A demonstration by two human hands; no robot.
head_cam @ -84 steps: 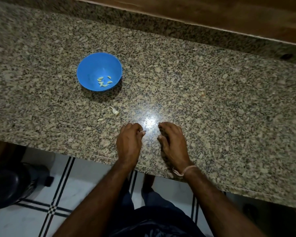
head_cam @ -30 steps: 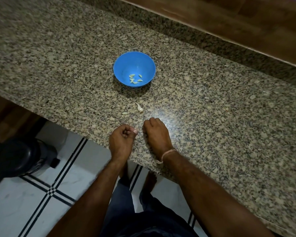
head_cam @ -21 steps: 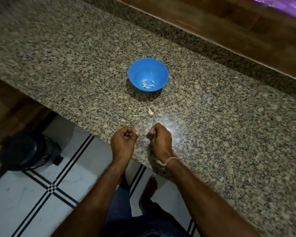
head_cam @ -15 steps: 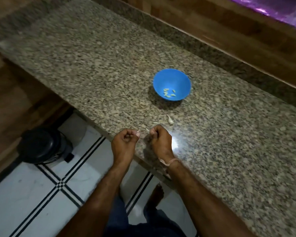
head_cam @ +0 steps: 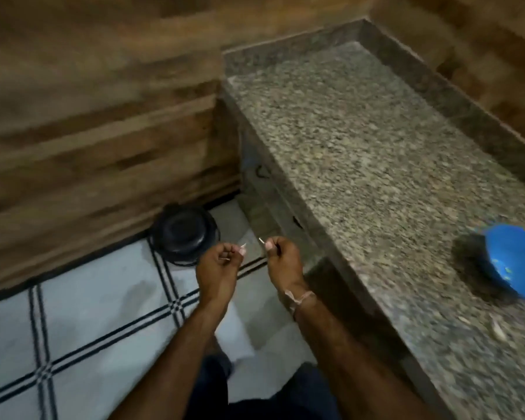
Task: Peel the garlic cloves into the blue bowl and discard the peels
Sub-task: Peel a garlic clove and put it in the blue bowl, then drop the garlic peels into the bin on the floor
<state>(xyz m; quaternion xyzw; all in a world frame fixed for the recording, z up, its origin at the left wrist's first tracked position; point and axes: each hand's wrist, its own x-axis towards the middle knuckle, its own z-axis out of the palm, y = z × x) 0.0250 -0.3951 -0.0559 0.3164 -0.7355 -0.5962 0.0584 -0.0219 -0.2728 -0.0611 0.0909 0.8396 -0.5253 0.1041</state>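
My left hand (head_cam: 219,268) is curled and pinches small pale garlic peels at its fingertips. A thin sliver of peel sticks out from the pinching fingers of my right hand (head_cam: 282,262). Both hands hover over the tiled floor, left of the granite counter (head_cam: 361,153), just short of a black bin (head_cam: 182,234) with its lid down. The blue bowl (head_cam: 515,259), with peeled cloves in it, sits on the counter at the far right, blurred. A loose clove (head_cam: 497,327) lies on the counter in front of the bowl.
A wood-panelled wall (head_cam: 88,116) runs behind the bin and ends at the counter's left side. White floor tiles with black line patterns (head_cam: 103,313) spread below my arms. My legs in dark trousers show at the bottom.
I have turned left, so the view swung from the counter to the floor. Both hands, still pinching peels, moved off the counter's edge to hover near the black bin.
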